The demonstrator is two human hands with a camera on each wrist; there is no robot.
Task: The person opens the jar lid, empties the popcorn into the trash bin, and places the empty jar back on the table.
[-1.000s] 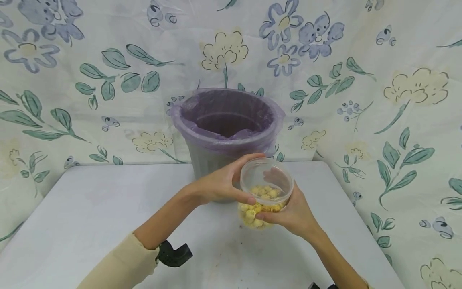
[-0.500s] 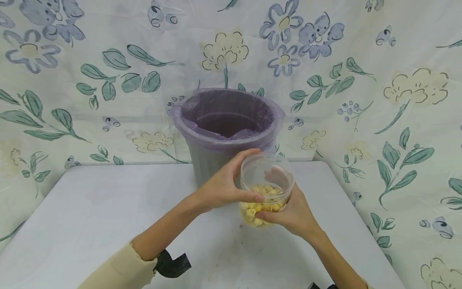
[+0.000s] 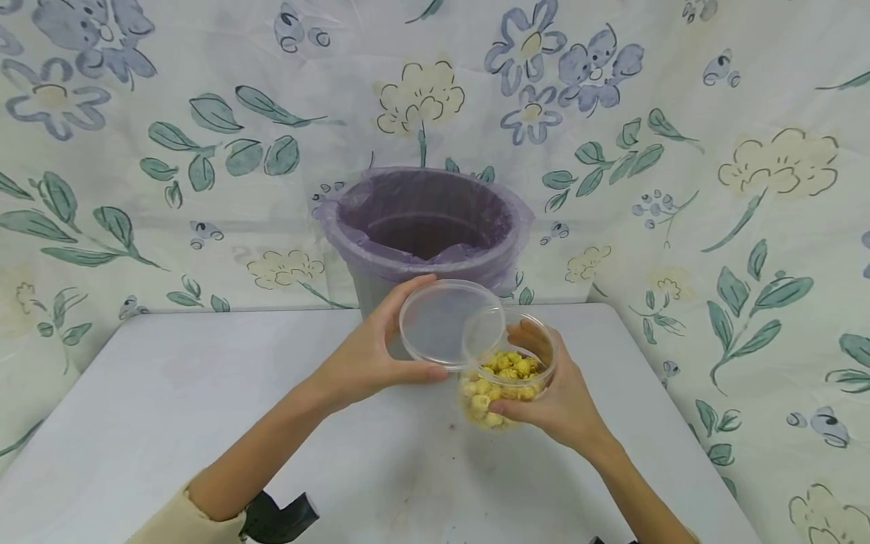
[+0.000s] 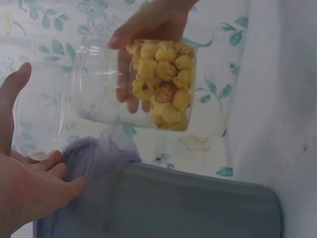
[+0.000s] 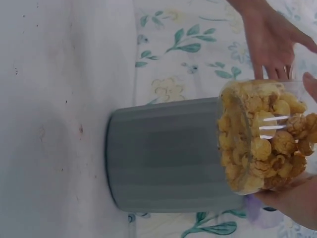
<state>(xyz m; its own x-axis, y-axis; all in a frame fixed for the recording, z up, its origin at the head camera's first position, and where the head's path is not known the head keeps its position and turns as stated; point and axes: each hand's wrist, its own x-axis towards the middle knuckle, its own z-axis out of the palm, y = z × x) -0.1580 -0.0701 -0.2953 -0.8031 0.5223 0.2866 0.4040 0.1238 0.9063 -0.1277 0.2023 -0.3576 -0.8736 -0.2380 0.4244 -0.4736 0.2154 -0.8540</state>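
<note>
My left hand pinches a clear round lid by its edge, thumb at the near side and fingers at the far side. The lid is off the jar and overlaps its mouth in the head view; the left wrist view shows a gap between them. My right hand grips a clear plastic jar around its side, held above the table. Yellow popcorn fills roughly the lower half of the jar. In the right wrist view the popcorn shows through the jar's wall and bottom.
A grey bin lined with a purple bag stands at the back of the white table, just beyond my hands. Dark specks and small stains mark the tabletop in front. A flower-patterned cloth hangs behind and at the right.
The lid has come off the jar's mouth. My left hand has moved it leftward and slightly up, while my right hand and the jar have stayed almost in place.
</note>
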